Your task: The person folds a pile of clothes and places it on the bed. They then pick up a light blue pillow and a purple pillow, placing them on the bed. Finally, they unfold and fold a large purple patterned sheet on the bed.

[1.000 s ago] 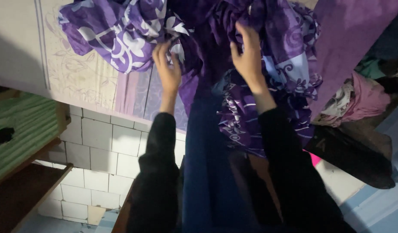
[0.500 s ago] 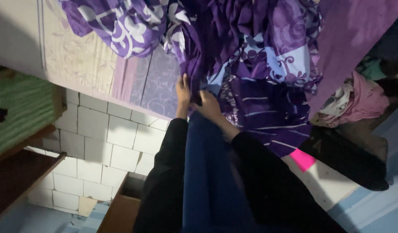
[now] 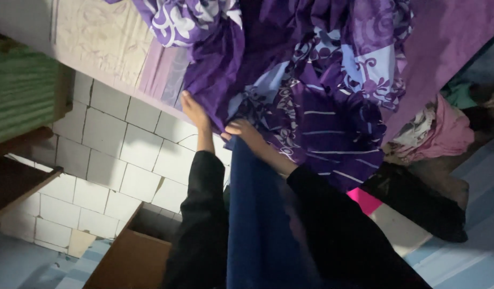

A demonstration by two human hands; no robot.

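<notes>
Now lower, left hand (image 3: 195,111) (gripping sheet (image 3: 311,96))

We see soft, matt, crumpled cloth in the purple patterned sheet (image 3: 311,107); the floor tiles (image 3: 124,155) look smooth and faintly glossy; the box (image 3: 134,251) is dull brown cardboard; our sleeves (image 3: 204,214) are matt black fabric.
</notes>
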